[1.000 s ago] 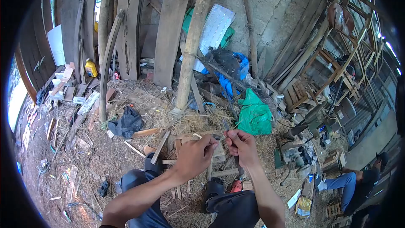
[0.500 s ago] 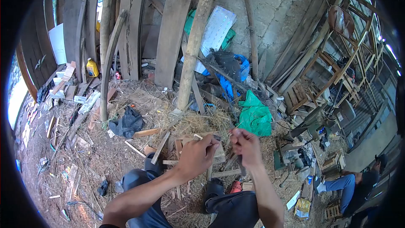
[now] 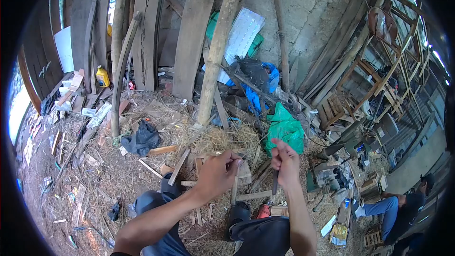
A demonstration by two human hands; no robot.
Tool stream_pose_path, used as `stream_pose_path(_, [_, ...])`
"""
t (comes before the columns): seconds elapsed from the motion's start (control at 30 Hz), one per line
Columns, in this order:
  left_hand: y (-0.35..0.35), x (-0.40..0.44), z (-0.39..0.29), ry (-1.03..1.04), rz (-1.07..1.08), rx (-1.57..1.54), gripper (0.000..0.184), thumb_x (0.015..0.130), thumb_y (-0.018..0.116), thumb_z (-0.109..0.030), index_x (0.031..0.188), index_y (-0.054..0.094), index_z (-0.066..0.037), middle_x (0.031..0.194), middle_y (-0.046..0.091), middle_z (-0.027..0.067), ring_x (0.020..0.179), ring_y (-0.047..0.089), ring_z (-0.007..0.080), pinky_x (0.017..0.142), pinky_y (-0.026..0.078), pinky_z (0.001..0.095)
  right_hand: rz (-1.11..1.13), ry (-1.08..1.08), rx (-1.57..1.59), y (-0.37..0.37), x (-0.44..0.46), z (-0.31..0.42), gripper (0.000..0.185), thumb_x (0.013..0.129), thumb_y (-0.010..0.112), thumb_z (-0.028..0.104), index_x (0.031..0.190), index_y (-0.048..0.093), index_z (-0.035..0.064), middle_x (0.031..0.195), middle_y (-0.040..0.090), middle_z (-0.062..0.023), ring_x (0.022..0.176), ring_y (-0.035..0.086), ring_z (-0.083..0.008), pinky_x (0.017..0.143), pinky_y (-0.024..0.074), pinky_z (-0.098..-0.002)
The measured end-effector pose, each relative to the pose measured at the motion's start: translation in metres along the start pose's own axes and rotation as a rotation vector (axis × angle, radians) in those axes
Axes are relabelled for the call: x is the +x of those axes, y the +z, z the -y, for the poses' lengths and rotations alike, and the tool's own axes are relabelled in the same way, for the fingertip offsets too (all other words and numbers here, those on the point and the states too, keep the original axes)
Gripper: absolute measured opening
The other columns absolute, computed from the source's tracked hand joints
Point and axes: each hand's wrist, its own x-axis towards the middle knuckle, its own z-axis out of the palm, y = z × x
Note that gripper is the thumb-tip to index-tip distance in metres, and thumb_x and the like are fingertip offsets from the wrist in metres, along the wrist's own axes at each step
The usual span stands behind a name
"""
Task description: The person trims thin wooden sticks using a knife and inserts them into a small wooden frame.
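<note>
My left hand [image 3: 217, 173] is raised in front of my knees, thumb and fingers pinched together. Whatever sits in that pinch is too small to make out. My right hand [image 3: 286, 165] is a short way to the right, its fingers curled around a thin dark stick-like tool [image 3: 275, 183] whose lower end points down below the palm. Its upper part is hidden by the hand. Beneath both hands is a low frame of light wood strips [image 3: 254, 195] on the ground, between my feet.
A green plastic sheet [image 3: 286, 128] lies just beyond my right hand. A black plastic bag [image 3: 142, 138] is on the straw at the left, and a wooden post [image 3: 215, 61] stands ahead. At the far right sits another person [image 3: 403, 211] near a metal machine [image 3: 348, 144].
My right hand has moved to the right, away from my left hand, with the dark tool in it. The left hand has shifted slightly left and stays pinched.
</note>
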Motion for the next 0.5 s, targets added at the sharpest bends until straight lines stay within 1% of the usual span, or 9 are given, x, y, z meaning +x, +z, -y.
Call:
stream_pose_path(0.03, [0.000, 0.001, 0.000, -0.036, 0.014, -0.039, 0.009, 0.088, 0.060, -0.009, 0.090, 0.060, 0.000, 0.069, 0.065, 0.0139, 0.059, 0.063, 0.0248, 0.055, 0.046, 0.0352, 0.110, 0.054, -0.030, 0.008, -0.008, 0.000, 0.028, 0.096, 0.056, 0.021, 0.114, 0.058, 0.0002, 0.070, 0.053, 0.0018, 0.051, 0.036, -0.0023, 0.043, 0.0269, -0.0182])
stream_pose_path(0.07, [0.001, 0.001, 0.000, -0.072, 0.030, -0.079, 0.010, 0.089, 0.059, -0.010, 0.090, 0.060, 0.000, 0.067, 0.064, 0.0128, 0.057, 0.062, 0.0207, 0.054, 0.045, 0.0329, 0.109, 0.055, -0.026, 0.014, -0.013, -0.003, 0.028, 0.096, 0.056, 0.021, 0.114, 0.058, 0.0002, 0.070, 0.053, 0.0018, 0.051, 0.036, -0.0023, 0.043, 0.0269, -0.0182])
stream_pose_path(0.1, [0.001, 0.001, 0.001, -0.073, 0.033, -0.078, 0.010, 0.089, 0.059, -0.010, 0.090, 0.060, 0.000, 0.067, 0.064, 0.0128, 0.057, 0.062, 0.0207, 0.054, 0.045, 0.0329, 0.213, 0.078, -0.067, 0.020, -0.017, -0.007, 0.028, 0.096, 0.056, 0.020, 0.115, 0.058, 0.0004, 0.070, 0.054, 0.0013, 0.051, 0.037, -0.0025, 0.044, 0.0272, -0.0181])
stream_pose_path(0.13, [0.002, 0.001, 0.002, -0.072, 0.059, -0.128, 0.009, 0.091, 0.057, -0.008, 0.092, 0.059, 0.002, 0.066, 0.062, 0.0087, 0.055, 0.058, 0.0144, 0.050, 0.045, 0.0297, 0.316, 0.099, -0.110, 0.027, -0.022, -0.008, 0.028, 0.096, 0.056, 0.019, 0.116, 0.057, 0.0006, 0.070, 0.055, 0.0009, 0.052, 0.038, -0.0027, 0.044, 0.0275, -0.0180])
stream_pose_path(0.17, [0.004, 0.001, 0.002, -0.071, 0.085, -0.178, 0.009, 0.092, 0.056, -0.005, 0.095, 0.058, 0.003, 0.065, 0.060, 0.0045, 0.053, 0.054, 0.0080, 0.047, 0.044, 0.0265, 0.356, 0.078, -0.183, 0.037, -0.028, -0.004, 0.025, 0.096, 0.056, 0.017, 0.114, 0.059, 0.0003, 0.070, 0.056, 0.0001, 0.051, 0.039, -0.0031, 0.045, 0.0276, -0.0178])
stream_pose_path(0.3, [0.004, -0.001, 0.004, -0.063, 0.104, -0.179, 0.009, 0.094, 0.054, -0.006, 0.096, 0.057, 0.003, 0.066, 0.058, 0.0038, 0.052, 0.054, 0.0076, 0.045, 0.045, 0.0256, 0.431, 0.082, -0.128, 0.031, -0.018, -0.015, 0.023, 0.096, 0.055, 0.017, 0.109, 0.061, -0.0009, 0.070, 0.055, 0.0005, 0.050, 0.038, -0.0029, 0.044, 0.0272, -0.0179])
stream_pose_path(0.4, [0.005, -0.002, 0.008, -0.070, 0.138, -0.182, 0.010, 0.094, 0.054, -0.006, 0.095, 0.057, 0.003, 0.065, 0.057, 0.0036, 0.051, 0.054, 0.0083, 0.045, 0.045, 0.0254, 0.340, 0.102, -0.096, 0.022, -0.010, -0.009, 0.023, 0.095, 0.056, 0.019, 0.104, 0.062, -0.0019, 0.070, 0.055, 0.0012, 0.050, 0.037, -0.0025, 0.043, 0.0264, -0.0181])
stream_pose_path(0.47, [0.003, -0.004, 0.000, -0.130, 0.148, -0.170, 0.013, 0.092, 0.057, -0.011, 0.091, 0.059, 0.002, 0.061, 0.059, 0.0082, 0.053, 0.053, 0.0139, 0.052, 0.041, 0.0310, 0.201, 0.062, -0.013, 0.018, -0.007, -0.008, 0.024, 0.095, 0.056, 0.020, 0.102, 0.062, -0.0023, 0.070, 0.055, 0.0019, 0.050, 0.037, -0.0023, 0.043, 0.0255, -0.0181])
stream_pose_path(0.5, [0.003, -0.004, 0.000, -0.130, 0.148, -0.173, 0.013, 0.092, 0.057, -0.011, 0.091, 0.059, 0.002, 0.061, 0.059, 0.0082, 0.053, 0.053, 0.0139, 0.052, 0.041, 0.0310, 0.138, 0.062, -0.028, 0.013, -0.003, -0.005, 0.024, 0.095, 0.056, 0.020, 0.102, 0.062, -0.0019, 0.069, 0.054, 0.0023, 0.049, 0.037, -0.0023, 0.042, 0.0251, -0.0183])
